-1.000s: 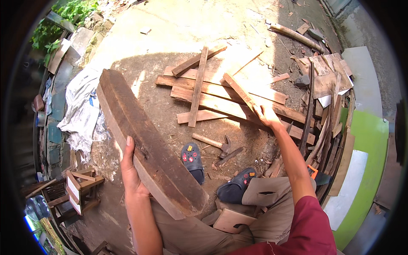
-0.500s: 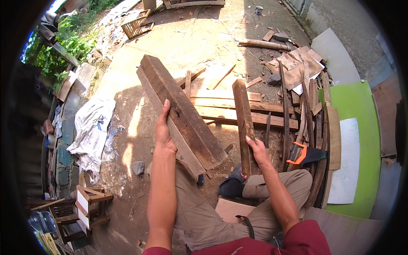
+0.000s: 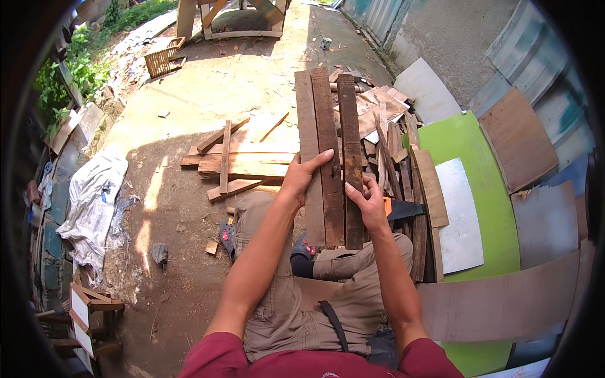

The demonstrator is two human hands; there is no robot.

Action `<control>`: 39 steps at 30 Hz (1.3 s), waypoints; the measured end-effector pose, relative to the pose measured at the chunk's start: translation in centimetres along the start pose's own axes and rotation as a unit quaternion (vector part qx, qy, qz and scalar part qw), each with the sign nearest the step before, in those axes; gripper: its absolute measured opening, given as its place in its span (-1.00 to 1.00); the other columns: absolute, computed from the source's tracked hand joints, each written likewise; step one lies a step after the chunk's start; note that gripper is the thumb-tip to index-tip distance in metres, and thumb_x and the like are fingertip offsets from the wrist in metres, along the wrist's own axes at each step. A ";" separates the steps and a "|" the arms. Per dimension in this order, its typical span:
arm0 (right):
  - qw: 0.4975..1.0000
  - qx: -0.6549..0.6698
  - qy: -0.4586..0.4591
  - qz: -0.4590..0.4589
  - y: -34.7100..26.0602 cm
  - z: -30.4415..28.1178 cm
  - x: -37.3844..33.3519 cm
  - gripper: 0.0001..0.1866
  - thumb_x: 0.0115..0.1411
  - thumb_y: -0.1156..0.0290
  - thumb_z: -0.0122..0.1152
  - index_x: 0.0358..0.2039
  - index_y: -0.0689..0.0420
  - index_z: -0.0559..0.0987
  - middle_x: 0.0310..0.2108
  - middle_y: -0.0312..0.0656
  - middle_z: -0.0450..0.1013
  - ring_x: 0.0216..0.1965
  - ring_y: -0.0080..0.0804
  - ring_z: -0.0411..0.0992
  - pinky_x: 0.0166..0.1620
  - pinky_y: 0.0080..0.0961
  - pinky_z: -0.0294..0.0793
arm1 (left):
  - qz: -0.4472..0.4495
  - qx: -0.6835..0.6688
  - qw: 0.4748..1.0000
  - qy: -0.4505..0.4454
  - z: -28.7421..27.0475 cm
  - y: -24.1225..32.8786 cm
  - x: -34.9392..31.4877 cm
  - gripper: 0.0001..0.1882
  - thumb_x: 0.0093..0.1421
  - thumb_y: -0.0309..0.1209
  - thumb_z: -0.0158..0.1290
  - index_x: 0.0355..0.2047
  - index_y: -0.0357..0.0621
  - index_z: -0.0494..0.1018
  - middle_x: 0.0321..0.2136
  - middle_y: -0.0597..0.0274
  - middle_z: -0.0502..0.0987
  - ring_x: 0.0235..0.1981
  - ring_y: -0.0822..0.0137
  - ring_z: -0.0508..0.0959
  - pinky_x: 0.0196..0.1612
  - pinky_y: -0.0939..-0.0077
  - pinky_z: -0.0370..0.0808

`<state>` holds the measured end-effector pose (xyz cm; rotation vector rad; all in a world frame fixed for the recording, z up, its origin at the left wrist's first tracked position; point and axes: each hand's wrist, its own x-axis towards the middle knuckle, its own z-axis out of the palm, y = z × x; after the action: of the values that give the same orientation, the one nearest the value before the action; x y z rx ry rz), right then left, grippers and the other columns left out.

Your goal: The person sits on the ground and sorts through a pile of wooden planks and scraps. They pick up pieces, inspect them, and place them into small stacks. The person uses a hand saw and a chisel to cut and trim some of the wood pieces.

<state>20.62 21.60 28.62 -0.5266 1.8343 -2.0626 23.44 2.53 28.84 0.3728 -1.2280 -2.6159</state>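
My left hand point(image 3: 301, 177) is closed around a lighter brown wooden batten point(image 3: 309, 126) and a darker wooden batten point(image 3: 326, 120), which lie side by side. Its thumb rests across their faces, while its fingers are mostly hidden behind. In my right hand point(image 3: 370, 205) is another dark wooden batten point(image 3: 350, 135), gripped at the edge with the thumb in front. All the battens stand nearly upright above my lap, their tops roughly level. A narrow gap separates the right-hand batten from the other two.
Several boards point(image 3: 246, 165) lie on the ground ahead. To the right, a handsaw point(image 3: 404, 209) rests by scrap wood, beside a green panel point(image 3: 491, 208). A white cloth point(image 3: 94, 211) and a small wooden frame point(image 3: 94, 309) are at left. A wooden table point(image 3: 242, 34) stands far ahead.
My left hand has swung its battens rightward from a slant to nearly upright, close to the right-hand batten. Both hands have come nearer each other. The view has turned right.
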 end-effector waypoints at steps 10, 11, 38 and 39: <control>0.999 -0.003 0.004 0.045 -0.3 -1.2 -1.1 -0.36 0.22 0.35 0.40 0.13 0.39 0.25 -0.06 -0.01 0.52 -0.08 -0.47 0.53 0.01 -0.54 0.52 | -0.033 0.039 0.998 -0.023 0.8 -1.5 -1.4 -0.33 0.12 -0.23 0.38 0.09 -0.38 0.35 -0.15 -0.06 0.60 -0.29 0.23 0.68 -0.25 0.28 0.71; 0.999 0.001 -0.002 0.048 -0.2 -1.3 -0.8 -0.32 0.22 0.35 0.41 0.14 0.42 0.21 -0.03 0.03 0.50 -0.04 -0.43 0.52 0.04 -0.52 0.52 | -0.037 0.044 0.998 -0.014 0.8 -1.4 -1.2 -0.33 0.12 -0.23 0.38 0.09 -0.38 0.35 -0.15 -0.05 0.60 -0.30 0.23 0.68 -0.25 0.28 0.71; 0.995 0.064 -0.053 -0.057 2.0 0.6 0.0 -0.37 0.21 0.47 0.37 0.17 0.29 0.21 0.07 0.01 0.41 0.07 -0.38 0.46 0.11 -0.45 0.50 | 0.082 0.132 0.988 -0.005 -0.8 0.1 -1.9 -0.13 0.02 -0.19 0.45 0.16 -0.45 0.24 -0.09 -0.10 0.56 -0.14 0.21 0.64 -0.06 0.34 0.62; 0.994 0.063 -0.066 -0.065 1.9 0.2 0.0 -0.35 0.20 0.47 0.37 0.18 0.28 0.20 0.08 0.00 0.39 0.08 -0.38 0.44 0.13 -0.44 0.49 | 0.097 0.145 0.985 -0.003 -0.5 -0.1 -1.9 -0.15 0.02 -0.23 0.45 0.17 -0.40 0.25 -0.08 -0.05 0.57 -0.13 0.23 0.63 -0.05 0.34 0.60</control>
<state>20.76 21.18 26.71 -0.7469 1.6229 -2.1538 25.39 2.77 28.72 0.2773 -1.5666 -2.2831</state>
